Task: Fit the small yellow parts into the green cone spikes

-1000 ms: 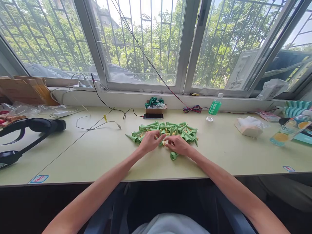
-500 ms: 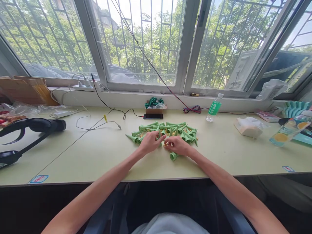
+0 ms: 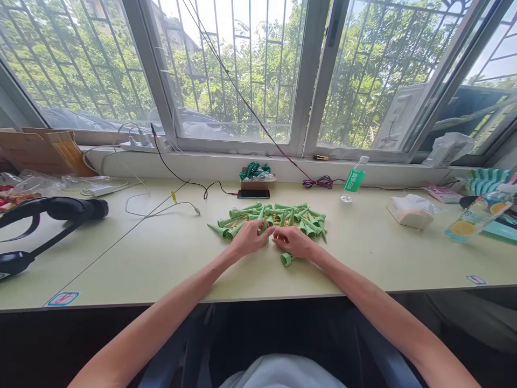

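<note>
A heap of green plastic cone spikes (image 3: 283, 215) with small yellow pieces among them lies on the pale table (image 3: 169, 253) in front of me. My left hand (image 3: 250, 238) rests at the heap's near edge with fingers curled in a pinch. My right hand (image 3: 295, 241) meets it fingertip to fingertip, also pinched. What lies between the fingertips is too small to make out. One green cone (image 3: 286, 259) lies just under my right hand, its round mouth toward me.
A black phone (image 3: 253, 193) and a small box of green parts (image 3: 255, 173) sit behind the heap. A water bottle (image 3: 353, 179), white pouch (image 3: 411, 209) and drink bottle (image 3: 476, 216) stand right. Black headgear (image 3: 44, 221) and cables lie left.
Both hands stay at the heap's near edge; the fingertips have drawn slightly closer together. The small yellow bit seen between them earlier is now hidden.
</note>
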A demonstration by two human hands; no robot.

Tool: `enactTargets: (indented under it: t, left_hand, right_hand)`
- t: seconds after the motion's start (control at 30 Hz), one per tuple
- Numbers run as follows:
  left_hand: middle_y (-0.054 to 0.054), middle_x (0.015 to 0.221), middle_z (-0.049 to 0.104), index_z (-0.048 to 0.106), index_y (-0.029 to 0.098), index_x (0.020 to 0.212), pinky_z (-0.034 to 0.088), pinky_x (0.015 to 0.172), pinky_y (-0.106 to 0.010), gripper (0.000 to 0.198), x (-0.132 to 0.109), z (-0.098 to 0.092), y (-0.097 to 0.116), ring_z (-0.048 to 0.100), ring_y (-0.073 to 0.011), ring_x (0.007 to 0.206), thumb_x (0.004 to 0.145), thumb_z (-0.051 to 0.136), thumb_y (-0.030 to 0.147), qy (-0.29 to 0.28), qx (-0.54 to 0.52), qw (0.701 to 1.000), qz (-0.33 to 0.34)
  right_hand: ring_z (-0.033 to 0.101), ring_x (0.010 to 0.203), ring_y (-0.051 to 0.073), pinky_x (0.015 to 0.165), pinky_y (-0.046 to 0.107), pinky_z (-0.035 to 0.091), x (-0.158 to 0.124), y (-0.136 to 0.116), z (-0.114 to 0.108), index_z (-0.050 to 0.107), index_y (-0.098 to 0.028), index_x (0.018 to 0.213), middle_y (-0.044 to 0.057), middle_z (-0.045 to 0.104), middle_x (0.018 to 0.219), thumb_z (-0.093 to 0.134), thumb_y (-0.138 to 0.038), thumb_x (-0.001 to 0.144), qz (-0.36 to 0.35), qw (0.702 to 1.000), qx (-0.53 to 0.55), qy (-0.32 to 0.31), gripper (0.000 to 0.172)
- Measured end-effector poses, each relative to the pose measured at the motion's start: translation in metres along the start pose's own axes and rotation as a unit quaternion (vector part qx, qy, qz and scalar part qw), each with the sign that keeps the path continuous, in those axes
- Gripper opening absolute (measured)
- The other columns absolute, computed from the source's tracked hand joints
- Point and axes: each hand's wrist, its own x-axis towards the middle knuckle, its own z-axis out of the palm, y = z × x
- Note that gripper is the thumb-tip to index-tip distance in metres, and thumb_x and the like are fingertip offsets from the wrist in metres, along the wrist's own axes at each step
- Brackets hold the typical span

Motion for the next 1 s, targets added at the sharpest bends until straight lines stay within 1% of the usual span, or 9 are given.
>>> enactTargets:
  t: [0.13,0.27,0.43,0.6,0.7,0.83,1.0]
  left_hand:
    - [0.001,0.068,0.058,0.059,0.018,0.081,0.034,0.053,-0.025,0.028,-0.0001,0.0013,-0.0006,0.048,-0.0125,0.052,0.089,0.05,0.044,-0.017,-0.011,1.0,0.009]
    - [0.0,0.071,0.06,0.057,0.019,0.083,0.036,0.056,-0.025,0.022,-0.0008,0.0013,-0.0009,0.053,-0.0147,0.059,0.087,0.052,0.04,-0.03,-0.021,0.999,0.027]
    - [0.001,0.07,0.057,0.051,0.019,0.08,0.038,0.06,-0.027,0.012,-0.0021,0.0017,-0.0018,0.056,-0.0163,0.063,0.083,0.056,0.03,-0.041,-0.012,0.998,0.039]
    - [0.001,0.071,0.057,0.051,0.02,0.083,0.039,0.06,-0.027,0.007,-0.0029,0.0029,-0.0033,0.057,-0.0168,0.065,0.078,0.056,0.022,-0.059,-0.016,0.998,0.032]
    - [0.001,0.072,0.058,0.05,0.02,0.083,0.039,0.061,-0.027,0.007,-0.0028,0.0036,-0.0035,0.057,-0.0167,0.065,0.078,0.055,0.02,-0.06,-0.02,0.998,0.031]
    - [0.001,0.071,0.057,0.049,0.02,0.08,0.038,0.059,-0.027,0.007,-0.0024,0.0039,-0.0028,0.055,-0.0164,0.063,0.077,0.055,0.021,-0.048,-0.029,0.998,0.03]
    - [0.0,0.073,0.059,0.052,0.019,0.082,0.04,0.059,-0.027,0.006,-0.0021,0.003,-0.0009,0.055,-0.0153,0.062,0.077,0.054,0.021,-0.024,-0.041,0.998,0.035]
  right_hand:
    - [0.045,0.059,0.01,0.06,0.021,0.035,-0.0009,-0.0002,0.001,0.058,-0.017,0.08,-0.001,0.057,0.067,0.052,-0.018,0.088,-0.007,1.0,-0.009,0.025,0.011]
    - [0.046,0.058,0.011,0.06,0.022,0.036,-0.001,0.0002,0.0018,0.058,-0.017,0.083,0.0,0.058,0.068,0.051,-0.019,0.089,-0.009,0.999,-0.012,0.044,0.009]
    - [0.047,0.057,0.011,0.059,0.021,0.036,-0.0005,0.0013,0.0017,0.057,-0.017,0.083,0.0,0.058,0.067,0.051,-0.02,0.089,-0.007,0.999,-0.009,0.047,0.009]
    - [0.046,0.056,0.01,0.06,0.021,0.036,-0.0007,-0.0008,0.0002,0.056,-0.017,0.083,-0.001,0.056,0.066,0.05,-0.02,0.09,-0.006,0.999,-0.002,0.052,0.009]
    - [0.045,0.055,0.01,0.058,0.021,0.035,-0.0012,-0.0031,-0.0009,0.055,-0.017,0.084,-0.002,0.055,0.064,0.048,-0.023,0.091,-0.003,0.998,0.007,0.055,0.011]
    - [0.042,0.052,0.01,0.056,0.022,0.035,-0.0014,-0.0054,-0.0018,0.054,-0.018,0.086,-0.003,0.053,0.063,0.047,-0.025,0.092,0.001,0.998,0.025,0.062,0.012]
    - [0.044,0.054,0.011,0.057,0.022,0.037,-0.0009,-0.0065,-0.002,0.053,-0.018,0.089,-0.002,0.055,0.065,0.043,-0.029,0.094,0.003,0.996,0.049,0.079,0.015]
